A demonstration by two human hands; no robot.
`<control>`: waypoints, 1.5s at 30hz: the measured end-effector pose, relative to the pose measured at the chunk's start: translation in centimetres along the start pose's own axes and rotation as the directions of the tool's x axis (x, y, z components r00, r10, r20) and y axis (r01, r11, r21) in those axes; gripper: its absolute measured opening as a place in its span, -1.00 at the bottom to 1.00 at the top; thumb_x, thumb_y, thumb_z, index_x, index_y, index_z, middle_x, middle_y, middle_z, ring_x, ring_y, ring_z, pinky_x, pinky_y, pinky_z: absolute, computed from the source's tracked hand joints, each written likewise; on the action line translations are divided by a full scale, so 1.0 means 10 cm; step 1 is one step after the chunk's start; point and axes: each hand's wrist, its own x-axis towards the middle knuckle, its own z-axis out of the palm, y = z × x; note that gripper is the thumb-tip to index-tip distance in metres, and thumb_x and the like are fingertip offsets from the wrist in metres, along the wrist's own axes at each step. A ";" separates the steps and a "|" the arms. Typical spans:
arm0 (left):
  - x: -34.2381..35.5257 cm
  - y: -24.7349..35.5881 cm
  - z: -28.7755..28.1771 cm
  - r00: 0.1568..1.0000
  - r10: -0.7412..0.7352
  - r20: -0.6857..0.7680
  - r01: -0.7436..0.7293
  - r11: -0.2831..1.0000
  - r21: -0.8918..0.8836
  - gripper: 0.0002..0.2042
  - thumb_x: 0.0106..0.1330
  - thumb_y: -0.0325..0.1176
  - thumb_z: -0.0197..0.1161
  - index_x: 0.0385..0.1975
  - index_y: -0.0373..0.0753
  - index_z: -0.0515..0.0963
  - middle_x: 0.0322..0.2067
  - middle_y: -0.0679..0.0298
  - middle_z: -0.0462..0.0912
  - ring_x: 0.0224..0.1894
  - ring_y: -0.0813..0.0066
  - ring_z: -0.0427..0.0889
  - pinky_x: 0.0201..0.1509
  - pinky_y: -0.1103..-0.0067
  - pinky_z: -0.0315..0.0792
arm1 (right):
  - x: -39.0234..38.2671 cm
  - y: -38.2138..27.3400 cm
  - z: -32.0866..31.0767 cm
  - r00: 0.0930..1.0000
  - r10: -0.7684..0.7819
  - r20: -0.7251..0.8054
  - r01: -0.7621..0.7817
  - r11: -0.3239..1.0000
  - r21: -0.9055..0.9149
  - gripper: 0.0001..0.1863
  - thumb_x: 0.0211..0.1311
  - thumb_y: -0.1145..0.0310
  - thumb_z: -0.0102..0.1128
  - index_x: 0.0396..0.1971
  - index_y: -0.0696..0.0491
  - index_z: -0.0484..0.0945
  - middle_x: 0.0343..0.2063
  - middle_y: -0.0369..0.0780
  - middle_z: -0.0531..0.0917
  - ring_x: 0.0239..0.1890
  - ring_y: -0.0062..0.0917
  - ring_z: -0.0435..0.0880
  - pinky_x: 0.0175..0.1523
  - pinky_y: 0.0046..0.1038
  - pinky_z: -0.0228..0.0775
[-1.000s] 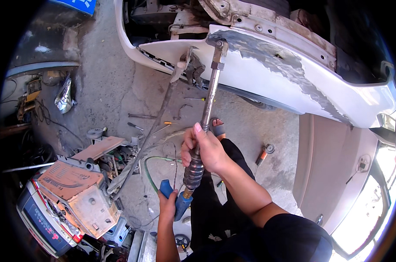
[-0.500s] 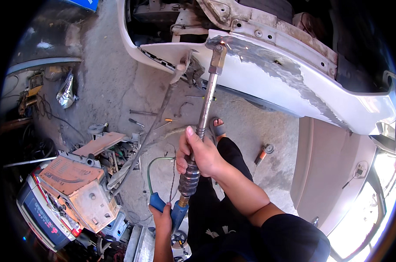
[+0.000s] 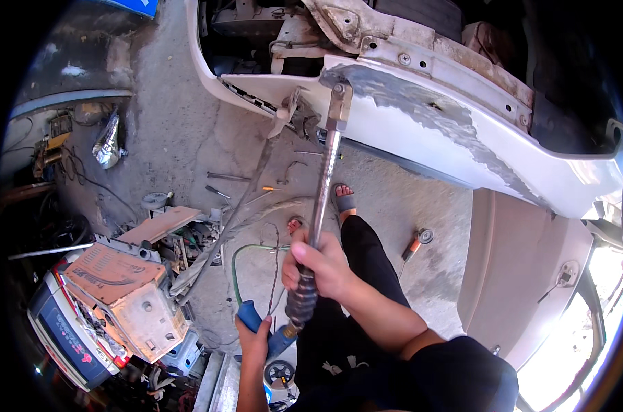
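A long steel puller tool [image 3: 323, 189] reaches from my hands to a grey patched area [image 3: 455, 123] on the white car panel [image 3: 531, 172], with its metal head [image 3: 338, 103] at the patch's upper left end. My right hand [image 3: 318, 264] is wrapped round the ribbed sliding weight [image 3: 302, 302] on the shaft. My left hand [image 3: 255, 347] grips the blue handle [image 3: 248, 314] at the tool's lower end. A green hose [image 3: 236, 271] and a dark cable run beside the handle.
A pole with a clamp [image 3: 260, 172] leans to the panel's edge. An angle grinder [image 3: 418, 244] and screwdrivers lie on the concrete floor [image 3: 160, 137]. Cardboard and car parts [image 3: 119, 275] are heaped at left; an open door [image 3: 517, 275] is at right. My feet [image 3: 344, 199] stand below.
My right hand has slid down the shaft with the ribbed weight, toward the handle. The head sits slightly lower in view. Small sparks seen at it half a second ago are gone.
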 end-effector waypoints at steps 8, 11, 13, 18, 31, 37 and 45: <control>0.08 0.05 -0.06 0.998 0.049 0.027 -0.052 0.992 0.116 0.02 0.05 -0.17 0.43 0.33 -0.52 -0.14 0.13 -0.23 0.32 0.13 0.06 0.42 0.22 0.43 0.28 | 0.11 -0.11 -0.06 0.999 0.048 0.015 -0.045 0.985 -0.168 -0.67 0.34 0.20 0.14 -0.50 0.10 0.33 -0.66 -0.23 0.52 -0.62 -0.55 0.53 -0.47 -0.46 0.44; 0.04 0.08 0.02 0.998 0.020 0.059 -0.024 0.998 0.066 0.02 0.06 -0.16 0.42 0.34 -0.51 -0.16 0.12 -0.22 0.32 0.12 0.10 0.43 0.17 0.44 0.34 | 0.21 -0.33 -0.04 0.999 0.040 0.003 -0.039 0.991 -0.129 -0.61 0.33 0.07 0.08 -0.53 0.08 0.33 -0.68 -0.18 0.50 -0.56 -0.45 0.56 -0.39 -0.42 0.44; -0.02 0.25 0.09 0.995 -0.024 0.099 0.022 0.999 0.026 0.02 0.07 -0.15 0.42 0.34 -0.51 -0.17 0.13 -0.21 0.32 0.11 0.10 0.44 0.16 0.44 0.35 | 0.29 -0.44 -0.05 0.994 -0.073 -0.083 0.029 0.896 -0.443 -0.62 0.36 0.07 0.04 -0.48 0.09 0.36 -0.65 -0.18 0.52 -0.52 -0.48 0.56 -0.31 -0.46 0.44; 0.22 -0.01 0.07 0.997 0.047 0.068 -0.053 0.995 0.087 0.02 0.07 -0.15 0.42 0.34 -0.51 -0.17 0.14 -0.22 0.31 0.12 0.09 0.43 0.15 0.45 0.36 | 0.28 -0.51 0.21 0.874 -0.409 -0.263 0.212 0.808 -0.549 -0.55 0.45 -0.03 -0.14 -0.31 0.12 0.36 -0.66 -0.32 0.44 -0.58 -0.65 0.41 -0.43 -0.57 0.29; 0.20 0.20 0.08 0.944 0.131 0.303 -0.156 0.986 0.061 -0.14 0.10 -0.25 0.39 0.31 -0.41 0.01 0.06 -0.02 0.38 0.04 0.27 0.44 0.13 0.43 0.35 | 0.62 -0.43 -0.09 0.864 -0.170 0.474 -0.086 0.877 0.472 -0.47 0.43 -0.18 -0.30 -0.58 -0.06 0.16 -0.84 -0.48 0.07 -0.86 -0.75 0.00 -0.77 -0.62 -0.06; 0.44 -0.13 -0.01 0.933 -0.150 0.328 0.238 0.939 -0.247 -0.45 0.24 -0.26 0.21 0.18 -0.29 0.20 -0.14 0.13 0.50 -0.15 0.39 0.58 -0.15 0.47 0.51 | 0.59 -0.42 0.34 0.911 -0.246 -0.332 0.154 0.948 -0.280 -0.48 0.45 -0.15 -0.30 -0.57 -0.05 0.13 -0.77 -0.42 0.09 -0.78 -0.70 0.04 -0.67 -0.56 0.02; 0.55 -0.13 -0.01 0.963 -0.044 0.266 0.076 0.991 -0.111 -0.43 0.25 -0.27 0.21 0.20 -0.31 0.18 -0.11 0.15 0.50 -0.19 0.42 0.57 -0.18 0.47 0.52 | 0.91 -0.27 -0.25 0.656 -0.341 0.674 -0.128 0.830 0.544 -0.45 0.40 -0.24 -0.31 -0.58 -0.06 0.14 -0.84 -0.48 0.00 -0.85 -0.75 -0.08 -0.76 -0.58 -0.09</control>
